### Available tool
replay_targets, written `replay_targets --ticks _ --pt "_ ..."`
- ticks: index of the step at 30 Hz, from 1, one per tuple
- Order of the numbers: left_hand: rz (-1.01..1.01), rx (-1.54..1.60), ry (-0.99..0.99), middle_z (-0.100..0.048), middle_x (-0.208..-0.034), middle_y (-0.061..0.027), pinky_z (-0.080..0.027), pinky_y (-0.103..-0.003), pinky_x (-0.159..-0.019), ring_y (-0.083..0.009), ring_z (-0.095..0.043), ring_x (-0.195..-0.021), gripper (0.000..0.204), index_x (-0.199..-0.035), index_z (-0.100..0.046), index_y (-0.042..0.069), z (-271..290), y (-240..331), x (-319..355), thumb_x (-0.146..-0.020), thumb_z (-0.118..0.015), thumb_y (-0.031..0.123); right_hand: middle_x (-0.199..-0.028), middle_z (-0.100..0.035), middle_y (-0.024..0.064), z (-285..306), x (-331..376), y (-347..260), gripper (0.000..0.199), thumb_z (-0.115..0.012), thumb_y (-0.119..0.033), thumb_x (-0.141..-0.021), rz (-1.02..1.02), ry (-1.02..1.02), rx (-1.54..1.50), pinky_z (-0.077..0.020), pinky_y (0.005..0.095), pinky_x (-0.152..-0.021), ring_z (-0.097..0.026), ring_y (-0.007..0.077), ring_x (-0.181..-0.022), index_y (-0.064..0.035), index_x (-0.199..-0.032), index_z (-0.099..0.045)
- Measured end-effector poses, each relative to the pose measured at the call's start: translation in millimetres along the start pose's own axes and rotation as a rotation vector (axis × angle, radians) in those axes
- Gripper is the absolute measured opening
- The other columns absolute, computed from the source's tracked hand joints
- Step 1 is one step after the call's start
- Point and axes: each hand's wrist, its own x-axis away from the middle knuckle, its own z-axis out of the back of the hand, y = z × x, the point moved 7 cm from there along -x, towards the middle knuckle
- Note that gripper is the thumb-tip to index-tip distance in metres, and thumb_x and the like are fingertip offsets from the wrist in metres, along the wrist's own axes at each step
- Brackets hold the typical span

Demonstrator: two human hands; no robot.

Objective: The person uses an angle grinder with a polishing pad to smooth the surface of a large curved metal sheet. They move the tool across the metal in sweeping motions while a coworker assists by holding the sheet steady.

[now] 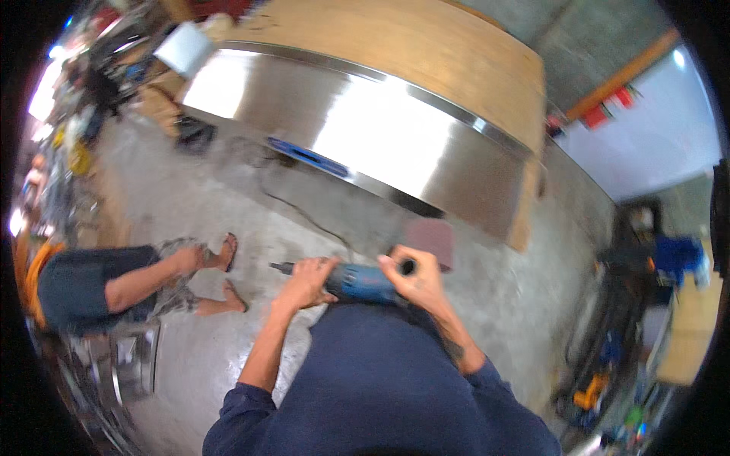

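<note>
Held crosswise in front of my dark blue shirt is a blue power tool (361, 281) with black ends; its exact kind is hard to make out. My left hand (309, 283) wraps around its left part, and a black tapered end sticks out beyond the fingers. At the other end, my right hand (417, 277) closes around a black knob or handle. A maroon square sheet (435, 234) shows just past my right hand. Beyond the tool stands a long stainless steel panel (304, 102), with a blue spirit level (308, 156) along its near edge.
The steel panel rests against a wooden tabletop (426, 38). A dark cord (304, 216) crosses the concrete floor (236, 178). At left another person (99, 289) in sandals bends or sits close by. Tools and materials clutter both sides, including an orange tool (590, 391).
</note>
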Motion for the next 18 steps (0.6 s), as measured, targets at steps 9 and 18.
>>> replay_targets --ticks 9,18 --pt "0.174 0.215 -0.254 -0.078 -0.103 -0.0181 -0.057 -0.05 -0.085 -0.0403 -0.074 -0.096 0.056 -0.128 -0.067 0.008 17.6 -54.0 -38.1 -0.082 -0.084 0.035 -0.063 -0.062 0.0009 36.2 -81.5 -26.3 0.029 -0.076 -0.018 -0.097 -0.053 -0.214 -0.048 -0.0433 0.0291 -0.059 -0.053 0.0064 -0.063 -0.0005 -0.075 -0.069" --pt "0.25 0.435 -0.296 -0.076 -0.093 -0.0182 -0.054 -0.049 -0.081 -0.0383 -0.073 -0.091 0.04 -0.115 -0.073 0.01 47.7 -51.8 -91.9 -0.079 -0.078 0.027 -0.062 -0.067 0.0023 60.3 -205.4 -41.4 0.031 -0.076 -0.018 -0.098 0.058 -0.416 -0.145 -0.0423 0.0269 -0.055 -0.054 0.0053 -0.058 -0.0033 -0.071 -0.071"
